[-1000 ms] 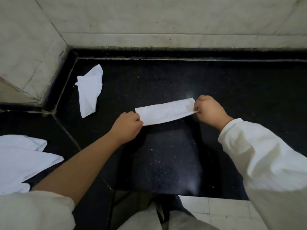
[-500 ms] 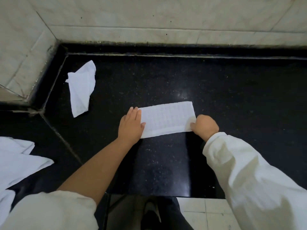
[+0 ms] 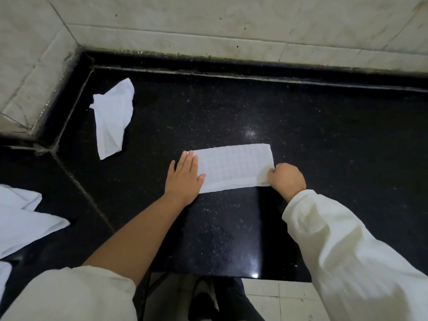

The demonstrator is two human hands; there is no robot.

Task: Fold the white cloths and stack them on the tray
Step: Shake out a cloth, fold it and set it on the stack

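Hands (image 3: 185,177) (image 3: 286,179) hold folded cloth (image 3: 234,167), unlabelled.

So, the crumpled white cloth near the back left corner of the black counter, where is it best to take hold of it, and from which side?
Probably the crumpled cloth is best pinched at its narrow near end, which lies flat and points toward the person. Come from the front left with the left hand, the nearer one. The far end is bunched in loose folds, so fingers there may catch only one layer.

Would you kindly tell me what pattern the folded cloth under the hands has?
White with a faint grid weave on the folded cloth, clearest in the head view.
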